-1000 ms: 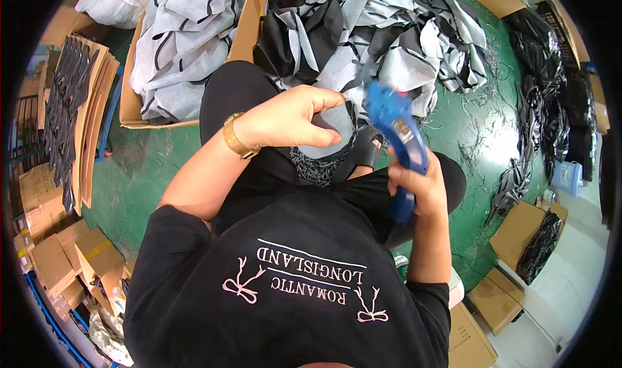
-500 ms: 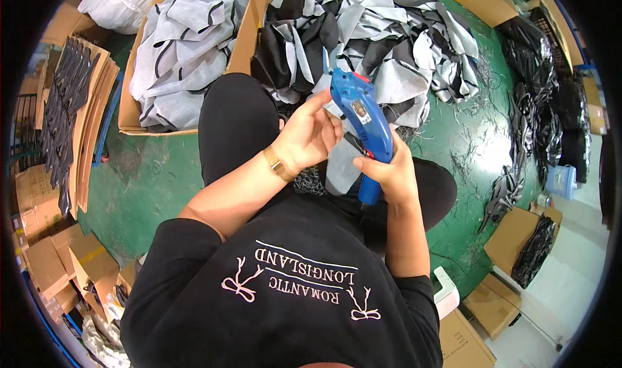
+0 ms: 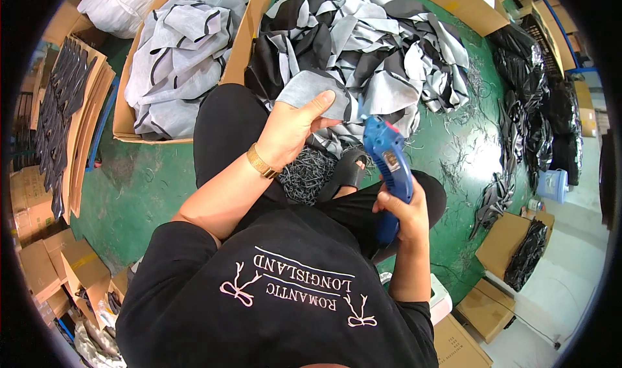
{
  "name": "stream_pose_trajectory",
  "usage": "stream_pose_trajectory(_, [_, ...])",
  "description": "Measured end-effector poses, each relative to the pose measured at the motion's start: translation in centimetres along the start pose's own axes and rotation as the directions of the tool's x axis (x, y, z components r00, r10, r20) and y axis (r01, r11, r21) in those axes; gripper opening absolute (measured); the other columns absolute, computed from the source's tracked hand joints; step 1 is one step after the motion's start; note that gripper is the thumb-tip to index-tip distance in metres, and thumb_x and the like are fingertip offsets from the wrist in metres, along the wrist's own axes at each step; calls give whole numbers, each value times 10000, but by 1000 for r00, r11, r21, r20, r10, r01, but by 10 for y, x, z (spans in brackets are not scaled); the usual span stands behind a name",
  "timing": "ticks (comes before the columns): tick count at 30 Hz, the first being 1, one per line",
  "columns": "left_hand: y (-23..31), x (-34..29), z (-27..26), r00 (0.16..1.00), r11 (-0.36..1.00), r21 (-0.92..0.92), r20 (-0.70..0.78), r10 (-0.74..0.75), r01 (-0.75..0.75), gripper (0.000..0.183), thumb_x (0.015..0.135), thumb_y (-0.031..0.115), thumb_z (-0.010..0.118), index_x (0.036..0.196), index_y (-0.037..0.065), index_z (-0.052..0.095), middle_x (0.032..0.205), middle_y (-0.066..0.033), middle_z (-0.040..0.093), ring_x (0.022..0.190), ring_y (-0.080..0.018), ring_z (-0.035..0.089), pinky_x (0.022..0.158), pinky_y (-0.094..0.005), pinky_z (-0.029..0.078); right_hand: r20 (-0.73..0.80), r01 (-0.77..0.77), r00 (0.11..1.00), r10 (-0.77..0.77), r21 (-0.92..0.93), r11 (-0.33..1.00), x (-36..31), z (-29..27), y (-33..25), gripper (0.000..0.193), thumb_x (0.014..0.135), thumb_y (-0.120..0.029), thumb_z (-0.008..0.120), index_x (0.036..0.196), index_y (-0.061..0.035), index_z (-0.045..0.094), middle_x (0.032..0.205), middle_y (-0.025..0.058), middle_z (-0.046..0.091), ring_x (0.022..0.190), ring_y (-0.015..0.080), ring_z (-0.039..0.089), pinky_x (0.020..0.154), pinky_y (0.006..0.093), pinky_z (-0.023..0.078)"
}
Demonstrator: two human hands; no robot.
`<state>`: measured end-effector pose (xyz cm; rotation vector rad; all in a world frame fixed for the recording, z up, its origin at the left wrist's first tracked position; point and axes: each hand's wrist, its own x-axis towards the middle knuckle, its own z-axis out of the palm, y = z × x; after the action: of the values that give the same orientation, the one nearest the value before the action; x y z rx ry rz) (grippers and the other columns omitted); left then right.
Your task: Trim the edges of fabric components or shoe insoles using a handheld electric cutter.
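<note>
My left hand, with a gold watch on its wrist, pinches a pale grey fabric piece with a dark edge between thumb and fingers. In my right hand is a pair of blue cordless electric scissors, gripped round the handle. The blades point away from me, close to the right edge of the fabric piece; whether they touch it I cannot tell. Just beyond my hands lies a large heap of black and grey fabric pieces.
A cardboard box full of pale fabric stands at the far left. Dark trimmings pile up between my legs, near a sandalled foot. More scraps litter the green floor. Black plastic bags line the right side.
My left hand now has a fabric piece, raised in front of the heap. The electric scissors have moved right and nearer to me. The pale piece that hung below my hands is gone from there.
</note>
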<state>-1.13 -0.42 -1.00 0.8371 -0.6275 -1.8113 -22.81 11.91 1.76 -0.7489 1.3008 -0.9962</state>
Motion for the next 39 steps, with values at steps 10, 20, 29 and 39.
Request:
stream_pose_trajectory(10, [-3,-4,8,999,999,45,39,-32,31,305,837,11,666,1127,-8,571,1037,-92,642,928,-180,644,820,-327,559,9,-79,997,78,49,996,-7,3,11,395,689,-12,699,1050,53,552,752,69,572,572,152,564,510,287,484])
stream_pose_trajectory(20, [12,-5,3,984,952,303,174,-20,-35,311,785,39,707,1074,-8,600,948,-38,643,836,-103,607,754,-251,500,56,-109,993,106,64,992,-7,-7,4,395,678,-12,685,1037,69,543,721,71,559,545,152,548,483,287,478])
stream_pose_trajectory(29, [35,-4,1,920,842,522,381,-89,-135,330,767,73,680,1081,0,610,953,-14,629,859,-101,562,784,-271,479,85,-116,989,119,-39,992,-9,-11,-13,401,665,-26,688,1022,67,530,692,73,541,526,148,534,473,274,470])
stream_pose_trajectory(39, [35,-4,-6,854,774,608,485,-186,-177,406,730,59,665,1121,0,571,990,-24,621,893,-99,572,807,-271,481,85,-6,996,-5,121,993,15,4,-20,429,694,-100,697,1052,65,528,677,73,532,543,160,520,494,280,457])
